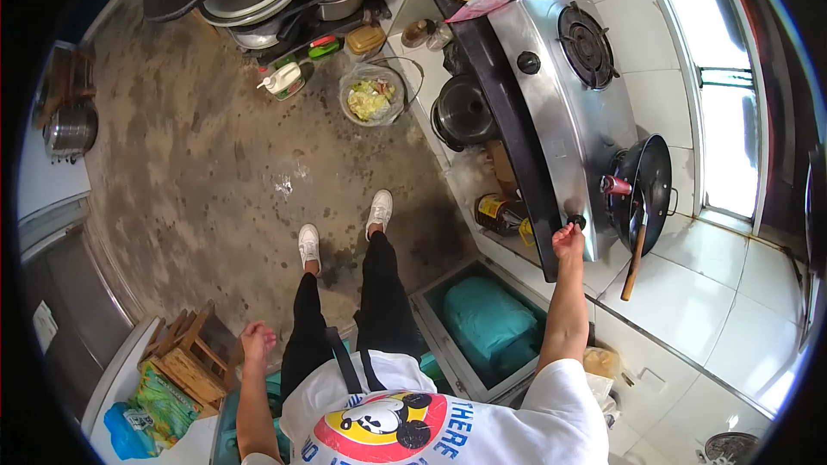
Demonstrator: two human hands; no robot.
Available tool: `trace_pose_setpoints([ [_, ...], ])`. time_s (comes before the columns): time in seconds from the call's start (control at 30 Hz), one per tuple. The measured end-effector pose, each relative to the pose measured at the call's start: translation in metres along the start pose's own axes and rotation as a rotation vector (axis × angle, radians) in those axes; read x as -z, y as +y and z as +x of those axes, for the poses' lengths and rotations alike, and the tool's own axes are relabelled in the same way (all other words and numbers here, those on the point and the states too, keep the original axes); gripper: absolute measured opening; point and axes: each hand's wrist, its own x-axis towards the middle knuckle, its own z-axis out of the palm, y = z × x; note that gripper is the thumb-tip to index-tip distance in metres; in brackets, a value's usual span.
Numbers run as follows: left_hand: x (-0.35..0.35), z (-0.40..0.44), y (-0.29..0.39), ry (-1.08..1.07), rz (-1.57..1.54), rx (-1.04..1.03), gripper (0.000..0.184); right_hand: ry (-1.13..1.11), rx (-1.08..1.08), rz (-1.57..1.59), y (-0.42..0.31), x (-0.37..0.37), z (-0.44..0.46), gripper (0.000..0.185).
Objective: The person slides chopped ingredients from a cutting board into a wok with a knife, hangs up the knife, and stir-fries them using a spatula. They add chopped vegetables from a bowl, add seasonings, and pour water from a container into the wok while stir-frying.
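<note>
My right hand (566, 242) pinches the black stove knob (577, 221) at the near end of the steel gas stove (551, 120). Just beyond it, a black wok (656, 174) with a red handle grip (614, 185) sits over the near burner. A spatula with a wooden handle (635, 263) leans in the wok, its handle sticking out over the rim. Well away on the other side, my left hand (258, 340) hangs in the air with loosely bent fingers and nothing in it.
A second burner (586, 45) is at the stove's far end. Pots (465, 112) and a dark bottle (500, 213) stand below the counter. On the floor are a lined bucket of scraps (372, 96) and a white bottle (282, 80). A wooden stool (194, 357) is at left.
</note>
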Motion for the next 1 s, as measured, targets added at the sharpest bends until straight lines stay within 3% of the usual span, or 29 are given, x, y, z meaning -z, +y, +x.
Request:
trace_pose_setpoints([
  [0.2,0.003,0.008,-0.007,-0.014,0.023,-0.016,0.015,0.146,0.040,-0.125,0.000,-0.008,-0.002,0.032],
  [0.6,0.010,0.008,-0.004,0.011,0.057,0.006,0.016,0.200,0.059,-0.240,-0.002,-0.007,-0.002,0.028],
  [0.9,0.007,0.005,0.004,0.012,0.040,-0.002,0.015,0.200,0.060,-0.241,-0.001,-0.006,0.001,0.031],
  [1.0,0.007,0.008,0.006,0.013,0.017,-0.008,0.015,0.107,0.092,-0.355,0.009,-0.001,-0.024,0.037],
])
